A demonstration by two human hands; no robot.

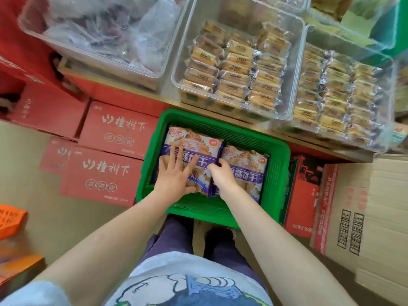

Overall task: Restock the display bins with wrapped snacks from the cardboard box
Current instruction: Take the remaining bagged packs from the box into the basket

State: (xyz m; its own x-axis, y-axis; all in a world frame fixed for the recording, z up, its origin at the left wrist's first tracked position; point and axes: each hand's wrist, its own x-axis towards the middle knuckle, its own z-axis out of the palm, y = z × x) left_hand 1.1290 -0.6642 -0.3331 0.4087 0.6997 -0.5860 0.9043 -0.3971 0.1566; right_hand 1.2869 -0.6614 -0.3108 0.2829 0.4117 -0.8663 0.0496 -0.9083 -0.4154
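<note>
A green plastic basket (276,173) stands on the floor in front of me and holds two purple-and-white biscuit bags side by side. My left hand (176,173) lies flat with spread fingers on the left bag (194,140). My right hand (220,173) has its fingers curled over the left edge of the right bag (249,168), gripping it. Above, on a wooden shelf, two clear display bins (176,69) (298,85) hold rows of wrapped yellow snacks. A brown cardboard box (364,217) sits at the right.
Red cartons (106,175) are stacked on the floor at the left. A clear bin (28,29) with crumpled plastic wrap sits at the upper left. Another red carton (302,195) stands between the basket and the cardboard box. An orange item (11,219) lies at the left edge.
</note>
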